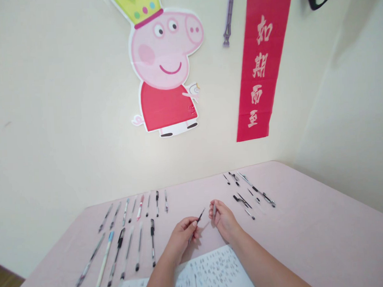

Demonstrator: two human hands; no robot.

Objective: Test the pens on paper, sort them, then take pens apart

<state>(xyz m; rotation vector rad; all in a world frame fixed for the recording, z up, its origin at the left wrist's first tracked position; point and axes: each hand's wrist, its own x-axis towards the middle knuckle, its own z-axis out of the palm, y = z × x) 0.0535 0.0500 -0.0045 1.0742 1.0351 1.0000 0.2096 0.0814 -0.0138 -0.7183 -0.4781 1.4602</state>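
My left hand [184, 233] is closed round a slim pen [200, 215], whose dark front part and fine tip point up and to the right. Part of the pen's barrel is hidden by my fingers. Just to the right, my right hand [226, 222] is curled with a small greyish slender piece [214, 209] between its fingers; its kind is not clear. The two hands are apart, above an open notebook [214, 271] covered in handwriting. My forearms cover parts of its pages.
Two rows of pens lie on the left of the pink table [296, 241], among them a black-gripped pen [153, 242] and a pale blue-ended pen [104, 261]. Pen parts, including a black cap [241, 198], are scattered at the back right. A wall [64, 103] stands behind.
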